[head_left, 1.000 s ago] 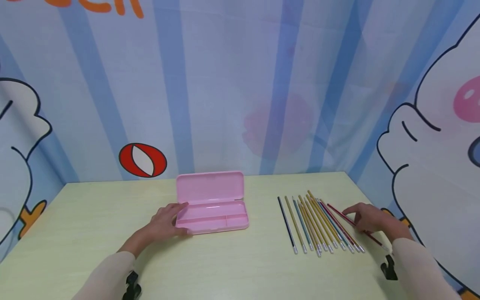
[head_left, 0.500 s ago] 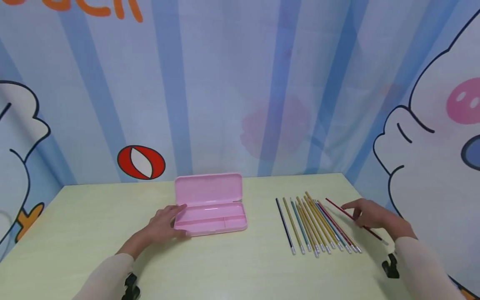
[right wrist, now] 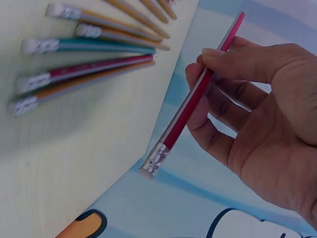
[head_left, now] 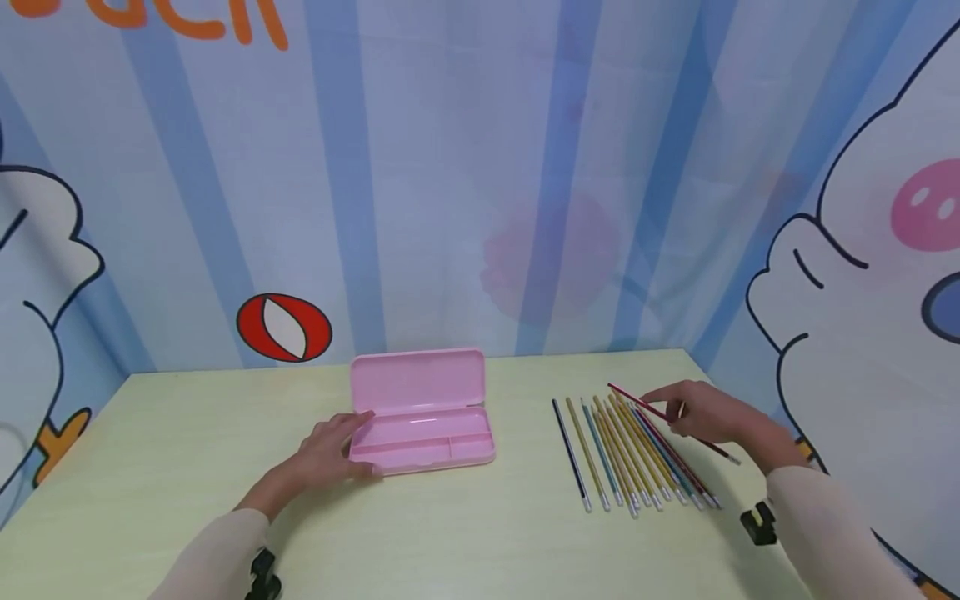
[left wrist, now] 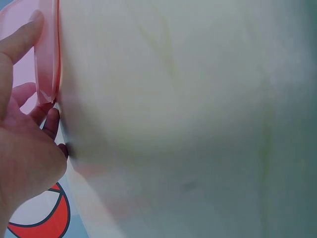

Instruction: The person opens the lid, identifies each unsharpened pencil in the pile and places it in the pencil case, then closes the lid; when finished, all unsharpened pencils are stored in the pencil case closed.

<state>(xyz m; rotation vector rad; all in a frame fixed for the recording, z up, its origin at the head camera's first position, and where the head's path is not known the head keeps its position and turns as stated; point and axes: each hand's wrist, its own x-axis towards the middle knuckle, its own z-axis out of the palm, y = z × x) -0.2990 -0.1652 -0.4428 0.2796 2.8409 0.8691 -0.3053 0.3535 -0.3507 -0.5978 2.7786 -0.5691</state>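
Blue-striped cloth [head_left: 450, 167] backs one pale table [head_left: 450, 542]. One red pencil [right wrist: 185, 115] is pinched, raised, in the right hand [head_left: 705, 411], near more than ten overlapping pencils [head_left: 635, 454], not exactly countable. The left hand [head_left: 327, 450] grips one open pink pencil case's [head_left: 416, 427] left end between thumb and fingers.

A pale table [head_left: 187, 442] is backed by a striped curtain [head_left: 450, 183], printed with orange letters [head_left: 197, 31] and a red-and-white ball [head_left: 284, 327].
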